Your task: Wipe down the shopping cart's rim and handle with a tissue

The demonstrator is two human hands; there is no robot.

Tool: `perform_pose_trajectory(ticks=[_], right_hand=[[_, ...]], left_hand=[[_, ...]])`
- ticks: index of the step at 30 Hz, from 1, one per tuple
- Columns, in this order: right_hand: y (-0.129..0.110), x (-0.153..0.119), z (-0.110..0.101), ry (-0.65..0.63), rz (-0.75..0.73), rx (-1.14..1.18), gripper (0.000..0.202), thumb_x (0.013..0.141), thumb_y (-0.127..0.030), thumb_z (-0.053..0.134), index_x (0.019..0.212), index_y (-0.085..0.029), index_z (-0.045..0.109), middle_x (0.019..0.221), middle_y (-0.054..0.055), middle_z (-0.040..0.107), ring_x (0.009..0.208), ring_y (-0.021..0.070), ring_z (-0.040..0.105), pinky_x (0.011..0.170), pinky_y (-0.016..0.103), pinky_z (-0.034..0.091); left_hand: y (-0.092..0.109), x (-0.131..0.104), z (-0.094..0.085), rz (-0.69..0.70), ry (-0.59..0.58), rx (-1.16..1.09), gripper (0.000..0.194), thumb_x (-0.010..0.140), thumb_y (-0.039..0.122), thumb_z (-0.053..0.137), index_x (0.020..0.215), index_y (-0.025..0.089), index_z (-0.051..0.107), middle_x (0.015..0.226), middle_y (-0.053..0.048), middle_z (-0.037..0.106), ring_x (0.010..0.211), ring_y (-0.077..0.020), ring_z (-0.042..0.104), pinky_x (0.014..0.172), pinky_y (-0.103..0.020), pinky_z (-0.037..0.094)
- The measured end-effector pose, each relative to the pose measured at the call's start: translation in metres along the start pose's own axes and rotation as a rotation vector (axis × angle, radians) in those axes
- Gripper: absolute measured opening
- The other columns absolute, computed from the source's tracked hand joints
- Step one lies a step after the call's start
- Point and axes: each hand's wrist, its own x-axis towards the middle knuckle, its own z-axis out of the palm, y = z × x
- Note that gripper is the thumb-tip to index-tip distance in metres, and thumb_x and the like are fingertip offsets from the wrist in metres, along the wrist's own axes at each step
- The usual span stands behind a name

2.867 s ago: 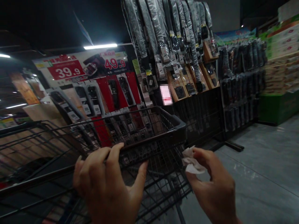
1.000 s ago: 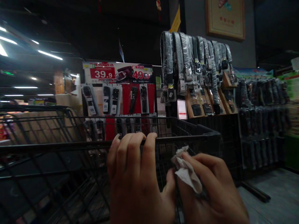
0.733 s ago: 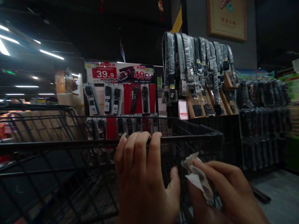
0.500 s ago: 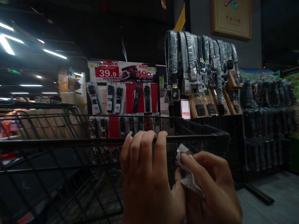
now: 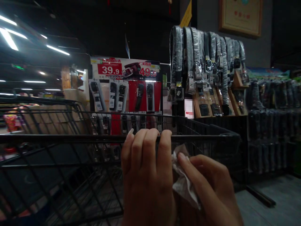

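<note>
My left hand [image 5: 148, 175] has its fingers hooked over the top rail of a black wire shopping cart [image 5: 70, 138]. Its palm faces away from me, and the thumb is hidden. Just to the right, my right hand [image 5: 209, 185] pinches a crumpled white tissue [image 5: 184, 183] between thumb and fingers. That tissue hangs down beside my left hand, close to the side of its index finger; whether the two touch I cannot tell. Mesh of the cart's basket spreads out in front of and left of both hands.
Beyond the cart, packaged belts [image 5: 121, 95] hang on a rack under a price sign [image 5: 127, 69]. Plastic-wrapped belts [image 5: 197, 50] drape above boxed goods [image 5: 203, 106]. Dark packaged goods [image 5: 268, 122] line the right side. A metal rack foot [image 5: 261, 196] lies on the grey floor [image 5: 282, 191].
My right hand has shifted slightly left with the tissue, nearer my left hand, and the left thumb has gone out of sight. More of the tissue shows. My left hand keeps its place on the rail.
</note>
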Motion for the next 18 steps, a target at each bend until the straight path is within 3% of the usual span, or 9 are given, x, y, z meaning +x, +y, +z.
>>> perform_pose_trajectory(ticks=[4, 10, 15, 18], right_hand=[[0.005, -0.0044, -0.0002, -0.055, 0.01, -0.042, 0.027, 0.086, -0.038, 0.06, 0.107, -0.024, 0.07, 0.095, 0.007, 0.065, 0.077, 0.0181, 0.067, 0.058, 0.026, 0.056], [-0.0003, -0.0057, 0.0, -0.034, 0.153, -0.175, 0.017, 0.087, -0.028, 0.057, 0.081, -0.02, 0.071, 0.07, 0.001, 0.062, 0.048, 0.0087, 0.058, 0.037, 0.019, 0.042], [0.0068, -0.0015, -0.0085, -0.052, 0.071, -0.061, 0.025, 0.084, -0.04, 0.062, 0.097, -0.022, 0.073, 0.084, 0.006, 0.066, 0.068, 0.0172, 0.067, 0.05, 0.025, 0.053], [0.0054, -0.0067, -0.0063, -0.011, 0.14, -0.023, 0.028, 0.087, -0.04, 0.058, 0.105, -0.022, 0.071, 0.092, 0.008, 0.066, 0.079, 0.0206, 0.068, 0.06, 0.029, 0.056]], left_hand=[[-0.0012, 0.0005, 0.0001, 0.014, -0.03, 0.002, 0.043, 0.082, 0.013, 0.047, 0.125, 0.008, 0.05, 0.117, -0.012, 0.049, 0.12, -0.0269, 0.042, 0.116, -0.042, 0.016], [-0.0007, 0.001, -0.0012, -0.004, -0.065, -0.014, 0.052, 0.074, 0.011, 0.05, 0.125, 0.01, 0.049, 0.118, -0.011, 0.049, 0.122, -0.0258, 0.04, 0.118, -0.042, 0.016], [-0.0005, 0.0003, -0.0074, -0.013, -0.119, -0.072, 0.064, 0.066, 0.017, 0.048, 0.129, 0.011, 0.044, 0.121, -0.012, 0.047, 0.127, -0.0262, 0.037, 0.119, -0.045, 0.017], [-0.0013, -0.0003, -0.0083, -0.003, -0.125, -0.059, 0.066, 0.065, 0.016, 0.048, 0.131, 0.01, 0.043, 0.123, -0.012, 0.047, 0.128, -0.0258, 0.036, 0.119, -0.044, 0.016]])
